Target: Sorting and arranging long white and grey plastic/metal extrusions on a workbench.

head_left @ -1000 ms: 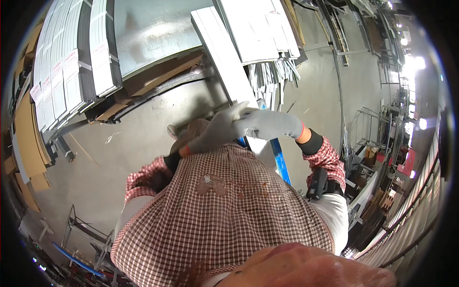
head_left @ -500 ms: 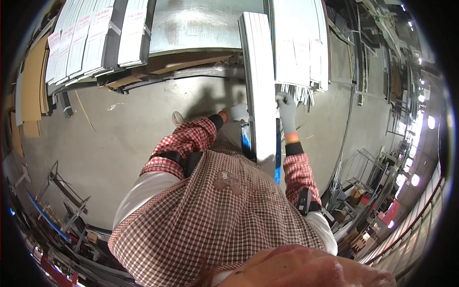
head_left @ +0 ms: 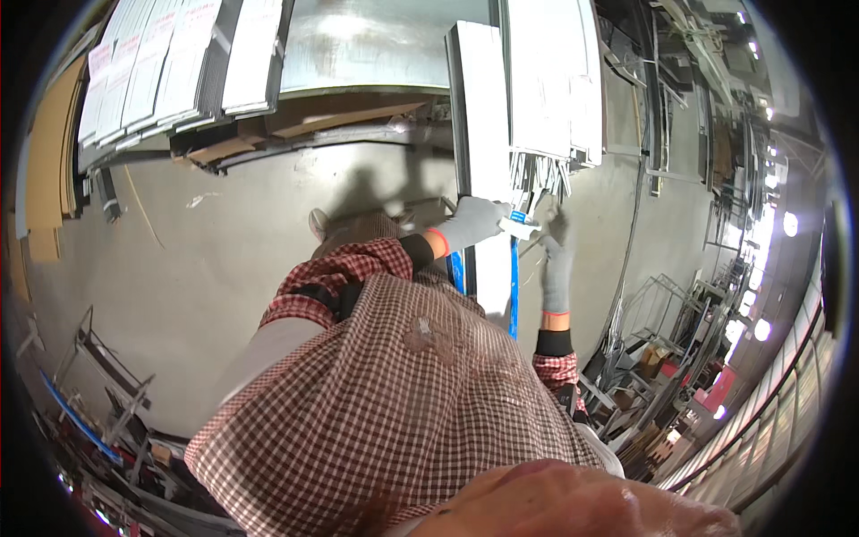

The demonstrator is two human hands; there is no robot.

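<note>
A long white panel (head_left: 479, 134) runs from the top of the view down to my chest, with a blue strip (head_left: 514, 286) along its lower edge. My left hand (head_left: 474, 224), in a grey glove, is closed on the panel's right edge, where a small white piece (head_left: 526, 229) sticks out. My right hand (head_left: 555, 264), also gloved, is just right of the panel with its fingers raised and apart, holding nothing. It is close below the ends of several thin pale strips (head_left: 537, 174). My checked shirt hides the panel's lower end.
Stacks of white panels (head_left: 170, 72) lie at the upper left beside a grey metal sheet (head_left: 376, 45). Brown boards (head_left: 45, 179) lean at the far left. Metal frames (head_left: 98, 376) stand at the lower left and wire racks (head_left: 662, 313) at the right on the concrete floor (head_left: 206, 242).
Both hands were on the panel before. Now my right hand has come off it and moved to the right, while my left hand keeps its grip. The panel has turned more upright in view.
</note>
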